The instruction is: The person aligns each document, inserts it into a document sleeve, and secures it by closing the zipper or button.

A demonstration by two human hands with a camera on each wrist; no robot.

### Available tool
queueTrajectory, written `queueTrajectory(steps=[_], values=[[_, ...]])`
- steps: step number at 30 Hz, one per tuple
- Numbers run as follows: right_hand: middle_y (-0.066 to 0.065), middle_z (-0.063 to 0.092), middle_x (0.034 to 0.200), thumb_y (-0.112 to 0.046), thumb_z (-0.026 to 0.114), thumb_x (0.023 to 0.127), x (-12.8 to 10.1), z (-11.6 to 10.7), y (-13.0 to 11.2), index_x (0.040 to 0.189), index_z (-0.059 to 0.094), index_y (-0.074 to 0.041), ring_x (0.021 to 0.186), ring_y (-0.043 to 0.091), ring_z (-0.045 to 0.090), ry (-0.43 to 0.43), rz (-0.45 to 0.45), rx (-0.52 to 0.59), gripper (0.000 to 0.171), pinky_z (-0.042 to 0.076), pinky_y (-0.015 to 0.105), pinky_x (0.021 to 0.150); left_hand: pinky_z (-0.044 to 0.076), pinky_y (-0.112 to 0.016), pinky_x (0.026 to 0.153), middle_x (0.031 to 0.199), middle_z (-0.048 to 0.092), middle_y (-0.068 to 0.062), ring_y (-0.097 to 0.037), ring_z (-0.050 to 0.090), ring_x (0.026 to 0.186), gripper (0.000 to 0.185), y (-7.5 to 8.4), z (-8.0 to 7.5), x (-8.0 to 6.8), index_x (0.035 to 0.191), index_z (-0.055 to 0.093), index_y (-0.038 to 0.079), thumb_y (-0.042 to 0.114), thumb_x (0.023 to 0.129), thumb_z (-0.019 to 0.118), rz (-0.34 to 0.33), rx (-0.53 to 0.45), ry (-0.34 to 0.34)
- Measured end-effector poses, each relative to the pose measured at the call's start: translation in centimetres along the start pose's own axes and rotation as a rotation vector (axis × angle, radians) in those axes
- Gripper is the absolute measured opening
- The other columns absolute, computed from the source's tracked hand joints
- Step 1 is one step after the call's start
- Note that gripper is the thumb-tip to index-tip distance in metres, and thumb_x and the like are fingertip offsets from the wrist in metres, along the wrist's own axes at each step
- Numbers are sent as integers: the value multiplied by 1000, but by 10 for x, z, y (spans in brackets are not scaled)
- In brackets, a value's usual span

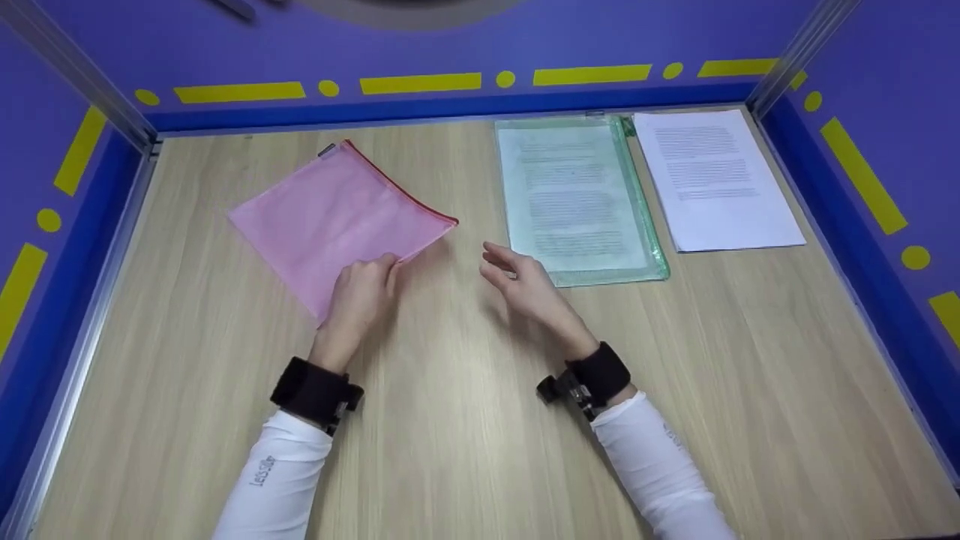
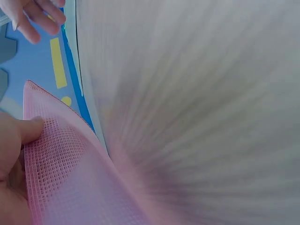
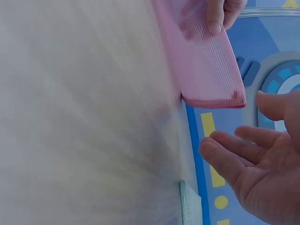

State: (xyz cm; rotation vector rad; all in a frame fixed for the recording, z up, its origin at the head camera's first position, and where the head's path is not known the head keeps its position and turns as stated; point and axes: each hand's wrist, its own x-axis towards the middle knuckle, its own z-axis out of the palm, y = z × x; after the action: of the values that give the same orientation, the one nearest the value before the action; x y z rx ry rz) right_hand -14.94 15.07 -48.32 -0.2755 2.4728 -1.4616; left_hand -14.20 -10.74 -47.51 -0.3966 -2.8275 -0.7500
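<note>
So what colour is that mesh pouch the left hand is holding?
Pink, with a red zipper edge; the mesh pouch shows best in the head view.

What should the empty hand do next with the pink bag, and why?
Probably the right hand should reach over and take the pink mesh pouch by its red zipper edge. The left hand already grips the pouch's near edge, while the right hovers open beside it, holding nothing.

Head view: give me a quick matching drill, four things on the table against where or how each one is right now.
Things:
1. pink pouch
2. green pouch
3. loose sheet
4. right hand

States:
A. far right, bare on the table
B. open, holding nothing
C. gripped by the left hand
D. lying flat with printed paper inside

Pairs: 1-C, 2-D, 3-A, 4-B
</note>
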Motion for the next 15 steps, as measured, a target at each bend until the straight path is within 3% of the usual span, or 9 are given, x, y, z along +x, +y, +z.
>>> queueTrajectory(steps=[9, 15], values=[[21, 49, 149, -34, 52, 103, 10, 17, -10, 155, 29, -4, 135, 34, 53, -64, 197, 448, 64, 48, 44, 109, 55, -53, 60, 76, 73, -21, -43, 70, 70, 21, 17, 14, 0, 92, 70, 1, 17, 100, 58, 43, 14, 8], [22, 52, 144, -34, 44, 106, 25, 23, -11, 147, 42, -1, 133, 30, 55, -2, 336, 720, 53, 48, 41, 109, 54, -53, 59, 74, 72, -19, -42, 70, 68, 23, 30, 26, -2, 88, 71, 4, 19, 99, 59, 52, 31, -15]])
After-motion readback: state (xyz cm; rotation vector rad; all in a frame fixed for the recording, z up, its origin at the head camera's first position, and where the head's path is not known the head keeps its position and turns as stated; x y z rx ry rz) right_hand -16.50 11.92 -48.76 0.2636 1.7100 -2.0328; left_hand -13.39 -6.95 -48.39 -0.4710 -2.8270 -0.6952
